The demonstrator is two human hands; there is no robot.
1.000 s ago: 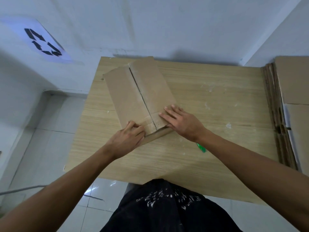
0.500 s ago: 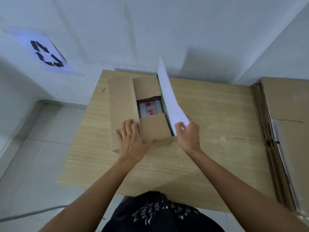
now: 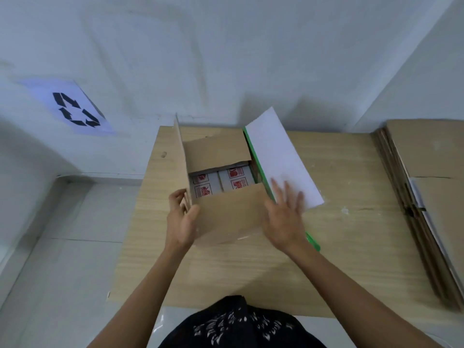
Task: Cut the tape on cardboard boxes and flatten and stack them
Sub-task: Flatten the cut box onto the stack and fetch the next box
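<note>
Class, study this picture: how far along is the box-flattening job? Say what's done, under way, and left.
Done: flattened boxes are stacked at the right; this box's top flaps stand open, so its tape looks cut. Under way: the left hand grips the left flap, the right hand touches the white flap. Left: flattening and stacking this box.

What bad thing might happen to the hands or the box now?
The right hand is close beside the green tool on the table; it might bump it or get cut. The left hand grips the cardboard box by a flap edge, which might scrape fingers or tear.
</note>
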